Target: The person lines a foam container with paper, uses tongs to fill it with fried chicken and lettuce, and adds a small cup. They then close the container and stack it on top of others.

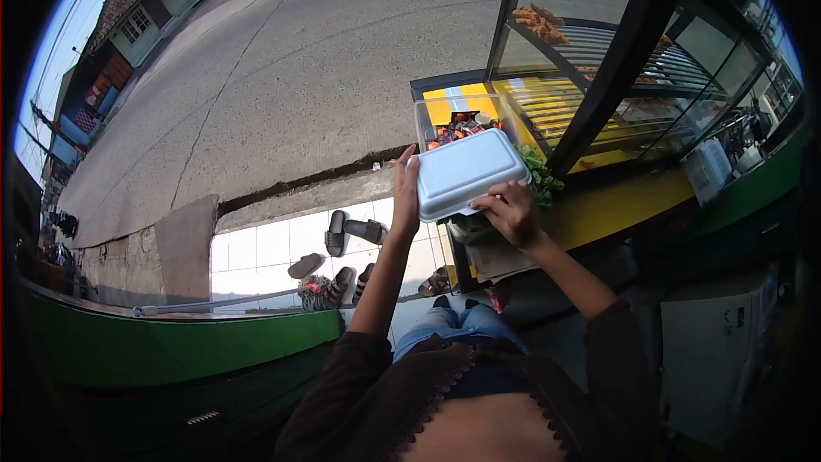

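A white foam takeaway box (pixel 469 169) with its lid down is held up in front of me, over the yellow counter. My left hand (pixel 406 190) grips its left side, thumb up along the edge. At the near right corner, my right hand (pixel 510 212) pinches the rim with bent fingers. Behind the box, a clear plastic container (pixel 508 111) holds several small dark-and-orange sachets (pixel 462 126). Green leafy vegetables (pixel 540 177) show just right of the box, partly hidden by it.
A glass display case (pixel 590 60) with fried food (pixel 540 24) on its racks stands at right. The yellow counter (pixel 629 210) runs below it. Several sandals (pixel 337 233) lie on white tiles at left, near a mop (pixel 321 293). A green ledge (pixel 180 334) borders the left; the road lies beyond.
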Available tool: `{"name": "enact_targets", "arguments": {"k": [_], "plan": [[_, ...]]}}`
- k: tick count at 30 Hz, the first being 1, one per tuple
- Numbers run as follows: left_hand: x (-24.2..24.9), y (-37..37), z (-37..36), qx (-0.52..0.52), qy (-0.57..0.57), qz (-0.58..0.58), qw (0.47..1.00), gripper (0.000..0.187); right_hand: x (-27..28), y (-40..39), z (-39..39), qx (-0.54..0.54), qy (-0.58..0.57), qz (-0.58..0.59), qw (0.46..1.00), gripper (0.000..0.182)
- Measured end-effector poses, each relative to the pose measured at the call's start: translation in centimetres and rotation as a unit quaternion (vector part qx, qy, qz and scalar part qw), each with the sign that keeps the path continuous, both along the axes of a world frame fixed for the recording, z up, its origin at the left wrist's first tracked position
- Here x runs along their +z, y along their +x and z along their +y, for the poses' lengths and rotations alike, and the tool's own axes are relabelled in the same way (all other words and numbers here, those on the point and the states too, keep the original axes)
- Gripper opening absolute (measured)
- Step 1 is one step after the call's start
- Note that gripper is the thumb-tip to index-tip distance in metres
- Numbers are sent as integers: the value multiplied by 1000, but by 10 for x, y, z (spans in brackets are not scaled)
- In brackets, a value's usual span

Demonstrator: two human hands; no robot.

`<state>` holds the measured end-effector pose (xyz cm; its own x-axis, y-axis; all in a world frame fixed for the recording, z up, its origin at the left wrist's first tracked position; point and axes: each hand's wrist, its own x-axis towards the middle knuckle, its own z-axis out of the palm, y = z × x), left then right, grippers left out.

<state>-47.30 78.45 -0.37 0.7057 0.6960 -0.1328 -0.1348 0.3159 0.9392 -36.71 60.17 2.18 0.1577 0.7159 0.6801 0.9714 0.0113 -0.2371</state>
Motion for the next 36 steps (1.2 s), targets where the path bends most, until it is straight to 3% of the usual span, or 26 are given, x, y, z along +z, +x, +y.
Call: {"name": "enact_targets", "arguments": {"k": [5, 12, 16, 17, 19, 20, 22, 23, 26, 29, 36], "plan": [[2, 2, -3, 31, 7, -6, 999, 51, -16, -1, -7, 7, 41, -25, 999, 32], [0, 0, -4, 31, 11, -3, 999, 49, -35, -25, -8, -72, 60, -79, 992, 34], [7, -6, -9, 11, 44, -13, 999, 61, -19, -23, -16, -33, 109, -82, 990, 30], [9, -8, -12, 11, 72, -17, 997, 70, -18, -19, -20, -50, 122, -64, 989, 27], [3, -12, -11, 12, 195, 24, 981, 102, -16, -8, -20, -108, 118, 63, 985, 39], [0, -16, -12, 10, 255, 29, 966, 108, -15, -1, -17, -111, 121, 61, 985, 39], [11, -23, -18, -6, 369, 57, 928, 119, 14, 11, -4, -147, 137, 261, 944, 57], [22, -27, -22, -19, 421, 82, 903, 125, 11, 19, -3, -151, 141, 258, 944, 57], [36, -30, -27, -70, 454, 64, 886, 125, 16, 25, -2, -33, 8, 447, 894, 66], [46, -36, -30, -80, 473, 75, 874, 126, 23, 19, -10, -53, -21, 375, 925, 64], [119, -52, -77, -130, 514, 35, 847, 105, 95, -17, -94, -51, 37, 401, 914, 56]]}}
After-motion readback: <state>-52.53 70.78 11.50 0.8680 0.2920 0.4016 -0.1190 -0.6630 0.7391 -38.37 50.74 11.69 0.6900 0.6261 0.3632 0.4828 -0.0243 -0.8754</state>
